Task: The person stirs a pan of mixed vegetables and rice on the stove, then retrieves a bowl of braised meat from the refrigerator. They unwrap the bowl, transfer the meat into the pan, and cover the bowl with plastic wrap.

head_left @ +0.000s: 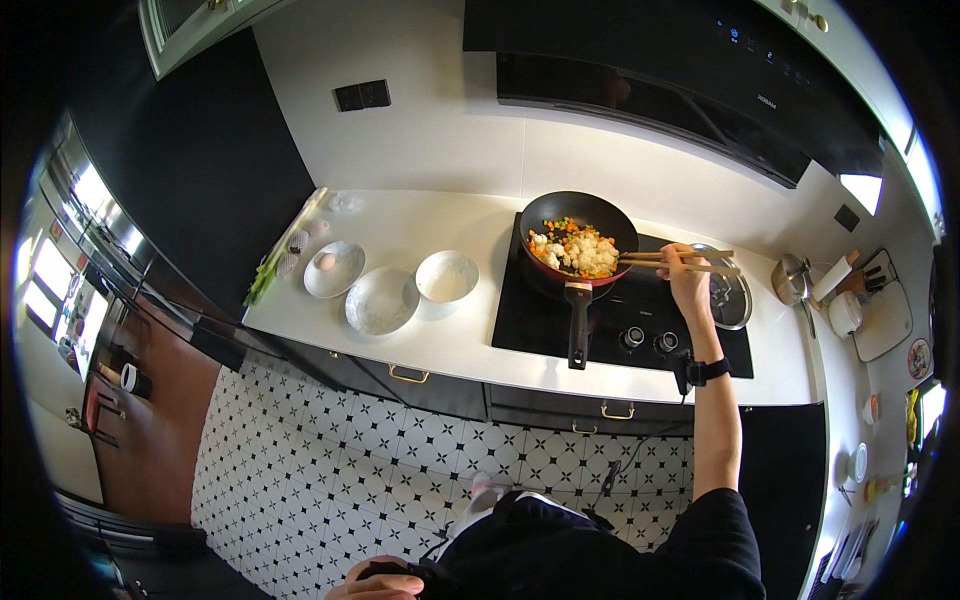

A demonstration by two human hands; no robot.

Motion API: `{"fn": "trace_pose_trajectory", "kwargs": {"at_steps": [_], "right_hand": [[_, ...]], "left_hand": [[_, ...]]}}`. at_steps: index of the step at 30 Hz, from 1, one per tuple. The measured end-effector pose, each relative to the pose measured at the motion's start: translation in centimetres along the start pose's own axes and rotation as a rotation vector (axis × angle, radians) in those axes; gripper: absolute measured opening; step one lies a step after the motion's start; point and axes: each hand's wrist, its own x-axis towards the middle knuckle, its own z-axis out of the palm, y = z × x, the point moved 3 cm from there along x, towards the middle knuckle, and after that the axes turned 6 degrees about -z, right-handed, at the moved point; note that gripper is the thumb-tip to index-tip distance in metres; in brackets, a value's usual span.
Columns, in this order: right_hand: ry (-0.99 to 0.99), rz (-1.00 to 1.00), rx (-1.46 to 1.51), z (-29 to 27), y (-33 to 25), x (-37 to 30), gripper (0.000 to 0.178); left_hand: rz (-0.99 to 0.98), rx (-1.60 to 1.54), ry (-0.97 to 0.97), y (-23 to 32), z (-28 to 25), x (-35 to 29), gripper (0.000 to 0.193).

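My right hand (688, 283) is closed round a pair of long wooden chopsticks (720, 267). Their tips reach over the right rim of a dark frying pan (543, 205) to the food inside. Rice (596, 258) lies in pale clumps there, mixed with diced orange, yellow and green vegetables (565, 232). The pan stands on the black cooktop (520, 330), its handle (578, 335) pointing towards me. Low at the bottom edge, my left hand (378, 582) is curled by my body against something dark that I cannot make out.
Left of the cooktop stand a white bowl (462, 262), a wide bowl (378, 305) and a bowl (345, 280) with an egg (325, 262). Green onions (275, 262) lie further left. A glass lid (738, 305) rests right of the pan, near a steel saucepan (789, 281). A range hood (640, 100) hangs above.
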Motion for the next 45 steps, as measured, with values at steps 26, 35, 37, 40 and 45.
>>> {"fn": "trace_pose_trajectory", "kwargs": {"at_steps": [26,35,37,40,45], "right_hand": [[-0.031,-0.030,0.248,2.2,-1.8,-2.5,0.022],[-0.020,-0.125,0.273,3.5,-1.8,-3.0,0.023],[-0.093,-0.126,0.270,4.4,-2.0,-3.4,0.023],[-0.186,-0.119,0.244,6.1,-1.9,-3.8,0.022],[-0.035,-0.140,0.272,5.3,-0.8,-3.5,0.022]], "left_hand": [[-0.696,-1.376,1.682,-0.3,-2.6,1.8,0.061],[0.025,-0.064,-0.233,-1.8,-1.1,0.1,0.049],[-0.015,-0.080,-0.315,-1.5,-0.6,0.4,0.047],[-0.040,-0.059,-0.282,-0.9,0.8,0.5,0.046],[0.022,-0.131,0.029,-1.7,1.5,-1.6,0.052]]}}
